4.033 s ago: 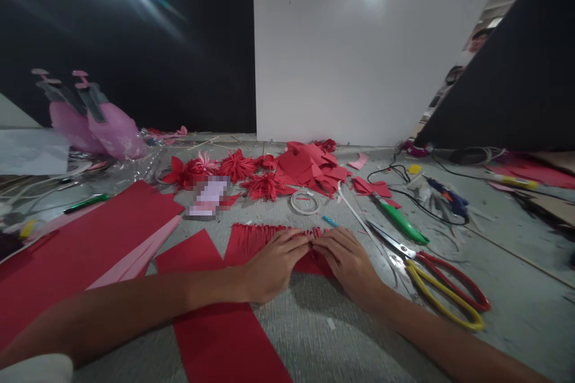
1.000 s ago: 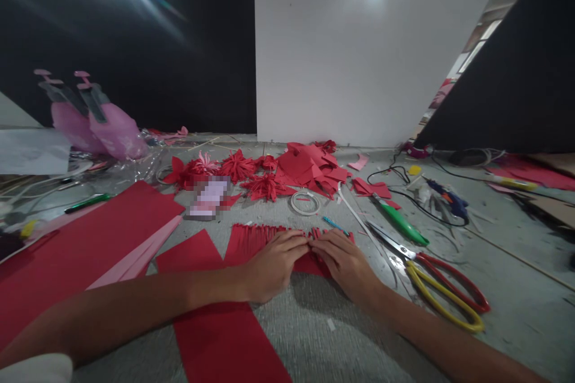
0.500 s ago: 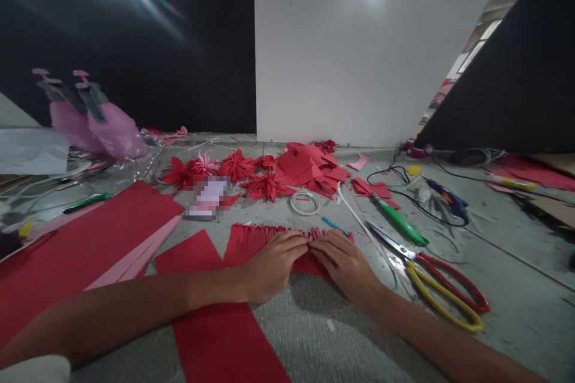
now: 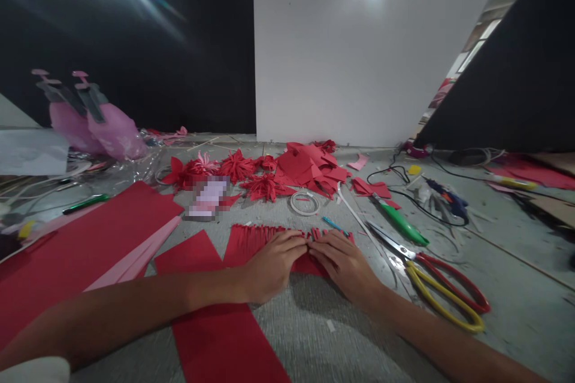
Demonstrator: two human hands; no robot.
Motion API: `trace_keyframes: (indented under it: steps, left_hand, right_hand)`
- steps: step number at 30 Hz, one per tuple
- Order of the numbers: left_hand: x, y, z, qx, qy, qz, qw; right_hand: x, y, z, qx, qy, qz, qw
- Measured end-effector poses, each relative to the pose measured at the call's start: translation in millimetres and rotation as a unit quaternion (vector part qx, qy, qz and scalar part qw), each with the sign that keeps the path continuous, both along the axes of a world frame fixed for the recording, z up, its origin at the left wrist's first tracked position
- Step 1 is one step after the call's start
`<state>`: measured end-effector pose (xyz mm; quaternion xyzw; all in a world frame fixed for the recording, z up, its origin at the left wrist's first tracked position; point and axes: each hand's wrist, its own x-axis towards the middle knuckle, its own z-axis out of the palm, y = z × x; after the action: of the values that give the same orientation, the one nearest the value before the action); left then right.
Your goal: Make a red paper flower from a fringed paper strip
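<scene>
A strip of red paper with a fringe cut along its far edge [image 4: 251, 238] lies on the grey floor in front of me. My left hand [image 4: 272, 266] and my right hand [image 4: 344, 263] rest side by side on it, fingertips meeting at the fringe. Both hands have the fingers curled and pressed together on the paper, pinching its cut edge. A long plain red sheet [image 4: 224, 335] runs under my left forearm toward me.
Scissors with red and yellow handles [image 4: 442, 290] lie right of my right hand, a green-handled cutter [image 4: 402, 222] beyond them. A tape ring [image 4: 304, 202], finished red paper flowers [image 4: 238, 169], red offcuts [image 4: 309, 164], large red sheets [image 4: 81, 239] at left, cables and a white board [image 4: 359, 54] behind.
Almost nothing has moved. Both hands stay on the fringed red strip, the fingertips shifting only slightly along its cut edge.
</scene>
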<state>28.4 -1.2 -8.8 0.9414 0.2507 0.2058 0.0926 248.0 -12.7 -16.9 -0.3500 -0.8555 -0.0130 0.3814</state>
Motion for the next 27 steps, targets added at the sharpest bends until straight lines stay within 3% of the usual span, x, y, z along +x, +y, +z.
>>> trace_keyframes:
  steps: [27]
  left_hand:
    - [-0.2, 1.4, -3.4, 0.025, 0.003, -0.001, 1.000]
  right_hand:
    - [0.2, -2.2, 5.1, 0.012, -0.010, -0.010, 1.000]
